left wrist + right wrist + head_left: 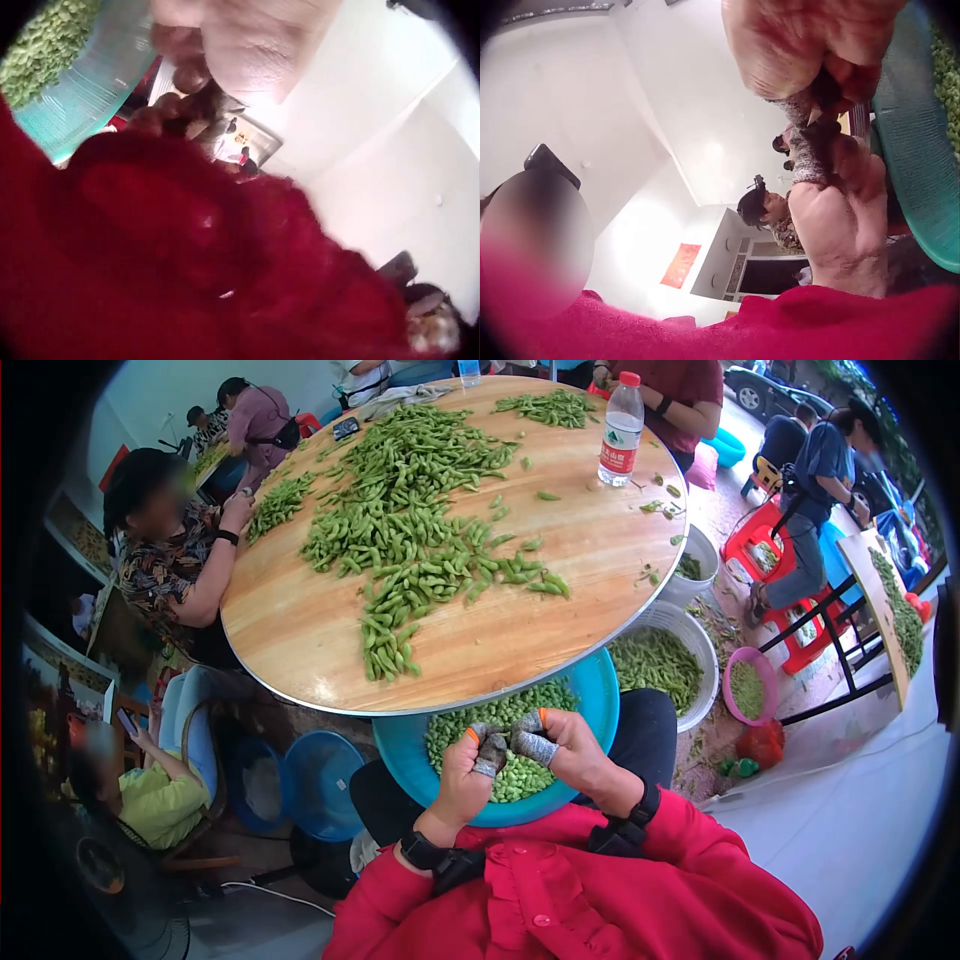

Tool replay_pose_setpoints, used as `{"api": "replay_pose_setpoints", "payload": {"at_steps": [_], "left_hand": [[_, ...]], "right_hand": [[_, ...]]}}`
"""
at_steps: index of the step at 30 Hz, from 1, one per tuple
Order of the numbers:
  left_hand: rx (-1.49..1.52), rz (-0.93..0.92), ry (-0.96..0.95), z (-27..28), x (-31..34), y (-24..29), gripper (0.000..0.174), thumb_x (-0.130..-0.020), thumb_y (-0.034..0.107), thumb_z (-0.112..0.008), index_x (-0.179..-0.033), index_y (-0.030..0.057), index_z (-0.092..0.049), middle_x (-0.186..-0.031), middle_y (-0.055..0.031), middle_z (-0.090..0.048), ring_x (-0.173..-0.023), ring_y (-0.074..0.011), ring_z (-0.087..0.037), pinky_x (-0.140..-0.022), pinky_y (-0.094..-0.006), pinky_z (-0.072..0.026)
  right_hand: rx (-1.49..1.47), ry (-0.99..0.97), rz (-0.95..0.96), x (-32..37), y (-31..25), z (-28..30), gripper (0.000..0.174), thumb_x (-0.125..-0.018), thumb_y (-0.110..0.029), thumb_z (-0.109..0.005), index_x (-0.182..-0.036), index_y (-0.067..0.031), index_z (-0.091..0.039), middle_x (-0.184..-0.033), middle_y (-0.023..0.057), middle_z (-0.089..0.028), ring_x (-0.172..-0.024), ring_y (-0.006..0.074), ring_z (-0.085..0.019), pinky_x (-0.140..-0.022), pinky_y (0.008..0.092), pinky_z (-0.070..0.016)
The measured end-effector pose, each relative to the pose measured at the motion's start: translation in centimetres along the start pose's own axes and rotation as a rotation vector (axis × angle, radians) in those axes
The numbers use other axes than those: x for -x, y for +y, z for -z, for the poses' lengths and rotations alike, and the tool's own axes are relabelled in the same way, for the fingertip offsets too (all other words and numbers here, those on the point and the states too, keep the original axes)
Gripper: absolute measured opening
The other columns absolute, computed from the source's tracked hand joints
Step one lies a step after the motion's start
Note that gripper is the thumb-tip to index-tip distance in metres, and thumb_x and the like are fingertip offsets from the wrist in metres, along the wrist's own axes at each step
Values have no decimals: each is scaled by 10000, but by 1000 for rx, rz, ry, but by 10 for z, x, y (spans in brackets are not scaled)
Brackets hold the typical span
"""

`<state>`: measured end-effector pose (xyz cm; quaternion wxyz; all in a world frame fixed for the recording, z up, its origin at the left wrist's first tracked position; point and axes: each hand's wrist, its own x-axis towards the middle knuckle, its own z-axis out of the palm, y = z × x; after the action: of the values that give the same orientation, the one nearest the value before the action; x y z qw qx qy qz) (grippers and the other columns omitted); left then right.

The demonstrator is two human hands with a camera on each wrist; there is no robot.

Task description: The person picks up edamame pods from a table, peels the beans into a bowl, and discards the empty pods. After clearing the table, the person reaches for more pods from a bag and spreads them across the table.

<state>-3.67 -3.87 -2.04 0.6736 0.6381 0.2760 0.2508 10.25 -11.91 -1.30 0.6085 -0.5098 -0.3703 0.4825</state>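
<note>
Both hands meet over a blue-green basin point(398, 765) of shelled green beans point(520, 778) at the person's lap. The left hand point(462, 778) and right hand point(585, 760) have curled fingers with grey wraps and orange bands, their tips close together. Whether a pod lies between them is hidden. In the left wrist view, the left hand point(251, 45) is at the top, beside the basin point(105, 90). The right wrist view has the right hand point(810, 45) above the left hand point(840, 225), with the basin wall point(911, 142) alongside.
Green pods point(400, 530) cover much of the round wooden table point(560, 580), whose edge overhangs the basin. A water bottle point(620, 435) stands at its far right. A white basket point(705, 670) of pods and a pink basin point(768, 690) are right; blue tubs point(322, 785) are left. Several people sit around.
</note>
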Motion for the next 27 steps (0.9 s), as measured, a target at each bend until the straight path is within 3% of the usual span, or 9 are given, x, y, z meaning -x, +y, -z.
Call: {"api": "replay_pose_setpoints", "payload": {"at_steps": [2, 5, 8, 12, 13, 17, 20, 22, 27], "left_hand": [[220, 165, -82, 6, -2, 4, 69, -853, 63, -459, -856, 20, -513, -641, 6, -501, -578, -57, -463, -514, -205, -379], [54, 126, -93, 6, -1, 4, 66, -857, 92, -475, -862, 42, -517, -616, 12, -504, -528, -42, -430, -471, -184, -332], [32, 167, -38, 5, 2, -4, 86, -807, 24, -439, -849, 37, -512, -632, 0, -502, -531, -47, -429, -474, -186, -338], [115, 250, 48, 5, -3, -46, 184, -733, -40, -384, -847, 27, -511, -701, -13, -499, -574, -64, -440, -506, -203, -372], [112, 248, 60, 4, -5, -53, 190, -732, -40, -389, -860, 25, -514, -708, -12, -498, -575, -69, -441, -512, -206, -378], [-470, 148, -48, 12, -3, -47, 193, -734, -16, -457, -906, 18, -539, -711, -43, -551, -581, -122, -510, -546, -249, -430], [-761, -127, 145, 17, 0, 6, 185, -733, 76, -539, -914, 61, -571, -708, -145, -586, -645, -289, -584, -566, -363, -452], [-914, -410, 322, 34, -14, 24, 159, -731, 93, -579, -884, 51, -581, -693, -156, -585, -644, -314, -581, -573, -381, -461], [-1230, -127, 491, 60, -57, 34, 165, -744, 191, -595, -766, 29, -571, -635, -161, -580, -598, -332, -574, -532, -411, -440]], "right_hand": [[18, -9, 36, -1, 1, 1, 113, -814, -113, -561, -777, -7, -555, -661, -37, -499, -624, 34, -399, -523, 215, -350], [288, -19, -51, 0, -1, 2, 133, -801, -116, -576, -756, 7, -554, -618, 6, -498, -600, 52, -405, -496, 243, -359], [420, -31, 43, 1, -6, -5, 156, -795, -115, -575, -728, 22, -542, -580, 42, -469, -583, 64, -386, -472, 273, -356], [697, -52, 124, -4, 11, -6, 69, -737, -42, -574, -723, 18, -542, -624, 158, -542, -538, 238, -520, -503, 355, -393], [715, -61, 29, -5, 7, -6, 47, -718, -24, -572, -750, 11, -570, -680, 196, -564, -597, 331, -546, -541, 365, -423], [673, 194, 217, -4, 18, 40, 94, -733, -25, -569, -818, 3, -597, -686, 175, -582, -616, 272, -575, -558, 335, -447], [876, 504, 56, 8, 1, 112, 122, -746, -18, -561, -861, 15, -587, -669, 144, -588, -612, 200, -572, -556, 307, -450], [882, 610, -32, 22, 1, 149, 167, -765, -11, -540, -922, 38, -570, -693, 104, -595, -627, 157, -556, -583, 272, -447], [511, 575, -36, 28, 9, 146, 222, -800, -6, -502, -1007, 65, -539, -811, 64, -601, -686, 117, -544, -638, 246, -444]]}}
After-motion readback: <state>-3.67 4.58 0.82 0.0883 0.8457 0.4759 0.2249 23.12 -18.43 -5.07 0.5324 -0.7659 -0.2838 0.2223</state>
